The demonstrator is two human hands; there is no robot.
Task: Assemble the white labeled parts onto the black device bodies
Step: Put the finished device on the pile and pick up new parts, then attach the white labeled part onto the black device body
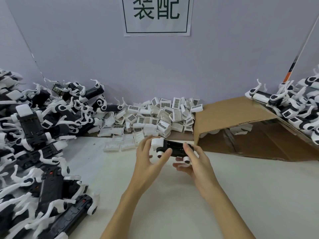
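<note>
A black device body [174, 148] with white round ends is held above the table's middle, with a white part [157, 142] sitting at its left end. My left hand [151, 158] touches that left end, thumb on the body's near side and fingers spread behind the white part. My right hand [193, 161] grips the body's right end from below and behind. A heap of white labeled parts [155, 116] lies against the back wall.
A big pile of black device bodies [38, 152] with white arms fills the left side. A tilted cardboard sheet [241, 121] stands at the right, with more black and white devices [296, 104] on top. A paper sign [157, 16] hangs on the wall.
</note>
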